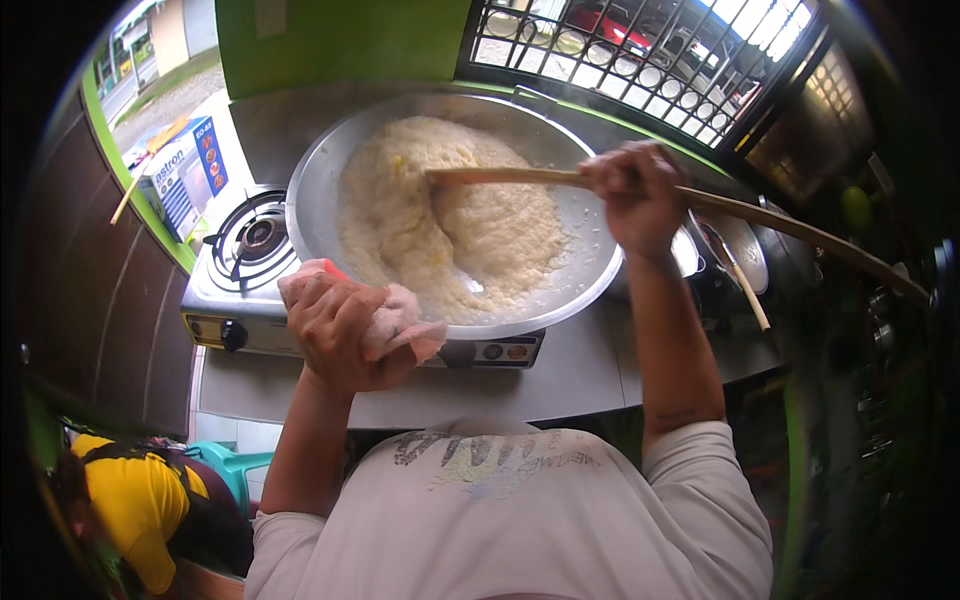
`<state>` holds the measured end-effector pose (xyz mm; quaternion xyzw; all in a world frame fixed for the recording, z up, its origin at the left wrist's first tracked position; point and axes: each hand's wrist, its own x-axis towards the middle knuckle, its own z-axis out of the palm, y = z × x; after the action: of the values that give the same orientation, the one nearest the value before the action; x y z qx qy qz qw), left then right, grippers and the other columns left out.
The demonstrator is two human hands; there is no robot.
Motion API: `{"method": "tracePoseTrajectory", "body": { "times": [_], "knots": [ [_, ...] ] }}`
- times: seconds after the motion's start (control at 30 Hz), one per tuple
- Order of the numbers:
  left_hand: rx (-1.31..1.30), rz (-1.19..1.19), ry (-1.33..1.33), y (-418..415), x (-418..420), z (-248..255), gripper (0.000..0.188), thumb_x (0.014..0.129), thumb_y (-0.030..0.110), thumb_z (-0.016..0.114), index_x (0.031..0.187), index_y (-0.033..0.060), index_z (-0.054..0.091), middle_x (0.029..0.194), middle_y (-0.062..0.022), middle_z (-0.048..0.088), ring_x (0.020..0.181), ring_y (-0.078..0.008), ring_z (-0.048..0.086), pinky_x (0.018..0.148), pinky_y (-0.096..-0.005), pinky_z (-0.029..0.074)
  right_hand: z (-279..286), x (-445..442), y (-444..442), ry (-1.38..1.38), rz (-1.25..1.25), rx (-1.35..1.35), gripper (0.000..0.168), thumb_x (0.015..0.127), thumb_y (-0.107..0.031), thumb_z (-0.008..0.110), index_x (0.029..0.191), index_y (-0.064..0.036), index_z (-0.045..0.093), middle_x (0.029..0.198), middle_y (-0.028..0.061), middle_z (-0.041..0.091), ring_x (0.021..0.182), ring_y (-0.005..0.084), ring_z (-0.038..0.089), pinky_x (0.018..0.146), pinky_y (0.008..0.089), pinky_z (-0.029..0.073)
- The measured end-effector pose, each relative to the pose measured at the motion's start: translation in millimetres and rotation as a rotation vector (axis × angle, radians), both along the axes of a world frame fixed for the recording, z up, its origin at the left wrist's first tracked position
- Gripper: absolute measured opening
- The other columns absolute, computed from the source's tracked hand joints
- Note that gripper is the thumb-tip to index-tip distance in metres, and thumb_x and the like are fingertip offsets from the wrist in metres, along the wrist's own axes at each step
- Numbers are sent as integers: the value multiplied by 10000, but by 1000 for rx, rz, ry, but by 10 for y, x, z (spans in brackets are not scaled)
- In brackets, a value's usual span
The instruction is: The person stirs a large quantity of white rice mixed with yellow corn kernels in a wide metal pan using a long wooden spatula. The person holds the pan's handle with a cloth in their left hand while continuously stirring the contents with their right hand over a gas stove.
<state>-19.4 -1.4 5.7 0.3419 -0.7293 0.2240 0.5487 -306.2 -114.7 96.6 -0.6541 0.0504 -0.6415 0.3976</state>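
Note:
A wide metal wok (592,247) sits on the gas stove (277,330), filled with a thick, pale, rice-like mass (405,202) with a few yellow bits in it. My left hand (337,326) is closed around a folded pink cloth (397,322) at the wok's near-left rim; the cloth hides the part of the rim beneath it. In my right hand (637,195) is the shaft of a long wooden paddle (510,176). The paddle's tip lies in the mass near the middle of the wok, and its handle stretches far out to the right.
An uncovered burner (260,234) is left of the wok, with a printed appliance box (187,176) behind it. To the right is a pan (739,247) with a wooden-handled utensil (746,292). A barred window (615,60) borders the back. A person in yellow (142,495) is at lower left.

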Motion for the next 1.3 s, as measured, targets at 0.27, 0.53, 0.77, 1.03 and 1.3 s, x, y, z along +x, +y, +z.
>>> {"method": "tracePoseTrajectory", "body": {
  "times": [0.27,0.53,0.77,1.03,1.3],
  "knots": [
    [22,11,-3,40,-21,60,406,603,435,784,765,110,602,607,-17,574,564,-218,551,680,-353,397,1179,-797,1379,342,135,-103,395,1017,-312,258,901,-73,549,582,-4,457,449,109,448,660,356,445],
    [41,8,15,53,28,-89,368,603,411,697,818,120,632,624,-5,552,606,-211,558,718,-359,412,487,-384,693,64,76,8,239,956,-160,427,747,-61,487,502,23,442,392,122,420,501,317,437],
    [67,2,-62,48,22,-17,243,702,298,636,783,74,590,659,-72,581,613,-277,564,695,-427,434,-297,56,-518,-138,-18,-28,128,887,-62,502,766,-23,503,587,65,495,534,156,530,530,293,468],
    [78,82,-102,48,-33,43,263,655,342,651,723,91,612,669,-72,620,597,-293,589,725,-409,441,343,-607,299,-607,-331,217,223,900,-208,593,745,-116,461,568,-21,379,499,101,412,516,258,364],
    [49,44,-116,11,-49,-38,295,709,360,638,794,82,582,670,-75,590,630,-291,577,725,-414,440,904,-1268,1391,-516,-520,-190,131,928,-182,558,931,-52,543,598,-42,283,487,79,255,474,245,253]
  ]
}}
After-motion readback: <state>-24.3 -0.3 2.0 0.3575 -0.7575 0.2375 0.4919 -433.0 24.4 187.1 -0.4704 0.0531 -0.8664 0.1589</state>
